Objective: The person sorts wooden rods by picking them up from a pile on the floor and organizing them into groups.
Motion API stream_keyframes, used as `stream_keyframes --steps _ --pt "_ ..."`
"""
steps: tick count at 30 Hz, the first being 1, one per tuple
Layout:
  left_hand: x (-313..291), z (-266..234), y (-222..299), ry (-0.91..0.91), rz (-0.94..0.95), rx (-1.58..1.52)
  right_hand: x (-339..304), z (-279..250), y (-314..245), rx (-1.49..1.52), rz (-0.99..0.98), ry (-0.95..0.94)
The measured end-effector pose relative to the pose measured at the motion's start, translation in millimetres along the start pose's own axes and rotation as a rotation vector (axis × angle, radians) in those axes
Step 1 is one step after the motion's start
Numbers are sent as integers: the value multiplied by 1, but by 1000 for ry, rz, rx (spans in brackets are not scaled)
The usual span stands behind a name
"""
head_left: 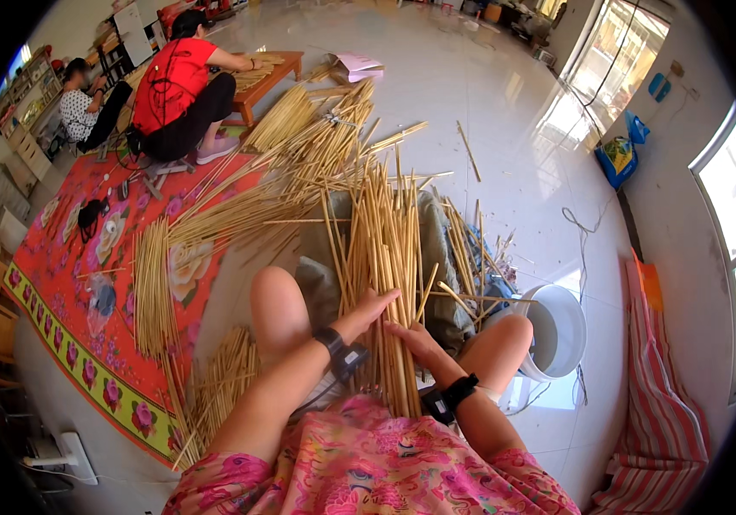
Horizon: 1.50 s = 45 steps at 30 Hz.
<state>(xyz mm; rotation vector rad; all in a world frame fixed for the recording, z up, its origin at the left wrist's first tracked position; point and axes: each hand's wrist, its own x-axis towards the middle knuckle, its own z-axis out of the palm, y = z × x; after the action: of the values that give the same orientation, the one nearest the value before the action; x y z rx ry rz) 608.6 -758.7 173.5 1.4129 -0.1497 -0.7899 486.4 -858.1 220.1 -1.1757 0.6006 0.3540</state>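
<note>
A thick bundle of long tan reed stalks (383,232) lies lengthwise between my knees, its near end by my lap. My left hand (371,309) is closed on the bundle from the left, its fingertips pointing up to the right. Slightly nearer to me, my right hand (416,342) grips the stalks from the right side. The undersides of both hands are hidden by the reeds. Grey-green cloth (431,249) lies beneath and beside the bundle, and a few loose stalks stick out to its right.
More reeds lie in piles (155,292) on a red floral mat (68,283) and ahead on the tiles. A white bucket (564,330) stands by my right knee. Ahead left, a person in red (171,86) works at a low wooden table (286,73); another person (81,107) sits behind.
</note>
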Motion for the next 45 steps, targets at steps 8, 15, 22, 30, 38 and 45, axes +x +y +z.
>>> stream_keyframes --steps 8,15,22,30,38,45 --pt "17 3 -6 -79 -61 -252 2 2 0 3 -75 45" --pt "2 13 52 -110 3 -376 -14 10 -17 89 -270 -80" --pt "-3 15 105 -346 -113 -608 -31 22 -38 21 -332 -60" --pt "-28 42 152 -426 128 -491 -61 28 -70 -89 -538 -27" --pt "-59 80 217 -527 523 -263 -81 17 -114 72 -704 -32" --pt "-71 104 207 -388 681 37 -116 30 -173 -66 -961 286"
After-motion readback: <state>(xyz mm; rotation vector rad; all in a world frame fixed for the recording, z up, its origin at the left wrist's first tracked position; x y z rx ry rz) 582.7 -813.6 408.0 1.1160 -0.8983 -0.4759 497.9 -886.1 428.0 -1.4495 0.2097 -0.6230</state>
